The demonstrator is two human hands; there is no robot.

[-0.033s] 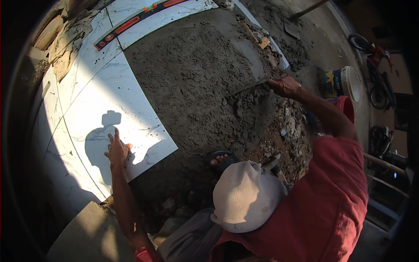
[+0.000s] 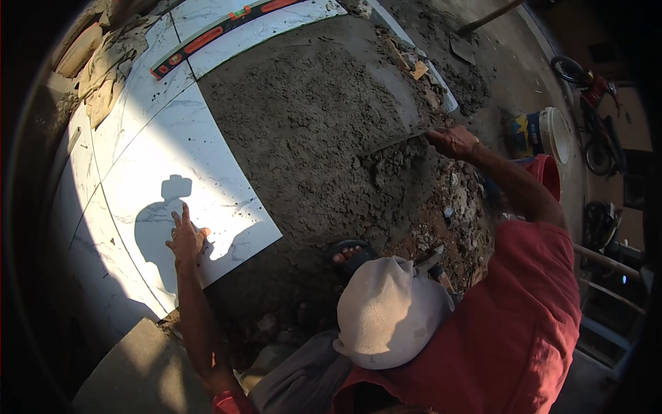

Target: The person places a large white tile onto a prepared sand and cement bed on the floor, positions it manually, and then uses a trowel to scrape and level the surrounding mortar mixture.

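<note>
My left hand (image 2: 187, 238) rests with spread fingers on a white marble-patterned tile (image 2: 227, 214) beside wet grey mortar (image 2: 296, 117). My right hand (image 2: 452, 143) grips the handle of a long-bladed trowel (image 2: 389, 143), whose blade lies in the mortar at a clumpy ridge. A spirit level (image 2: 200, 45) with red-orange grips lies across the far tiles. A sandalled foot (image 2: 348, 254) shows in the mortar's shadowed lower part, next to a pale cloth cap (image 2: 386, 310).
Crumpled sacks (image 2: 103, 76) lie at upper left. At right are rubble (image 2: 452, 207), a shovel (image 2: 469, 31), a white bucket (image 2: 541, 134), a red bucket (image 2: 545, 172), a parked red two-wheeler (image 2: 589, 96) and metal rails (image 2: 614, 269). A concrete ledge (image 2: 121, 366) is at lower left.
My right hand and the trowel have shifted slightly toward the right and lower in the picture. My left hand stays in the same spot on the tile.
</note>
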